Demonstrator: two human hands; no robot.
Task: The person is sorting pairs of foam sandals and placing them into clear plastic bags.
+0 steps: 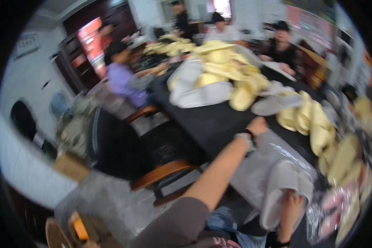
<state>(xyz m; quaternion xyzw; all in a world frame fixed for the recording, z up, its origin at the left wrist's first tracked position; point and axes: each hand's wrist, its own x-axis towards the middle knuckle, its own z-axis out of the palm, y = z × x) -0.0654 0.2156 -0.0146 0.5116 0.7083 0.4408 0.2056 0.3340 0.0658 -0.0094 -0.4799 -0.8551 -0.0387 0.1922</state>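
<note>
at black-topped table (211, 124), left hand (258, 126) seemingly steadies clear plastic bag (250, 171), grip: can't tell; right hand (292, 206) pinches pale-grey slippers (275, 194), apparently keeping pair together.

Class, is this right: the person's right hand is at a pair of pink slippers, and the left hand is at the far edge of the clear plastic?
Not quite: the slippers at the right hand are pale grey, not pink, as the head view shows. The rest stands.
</note>
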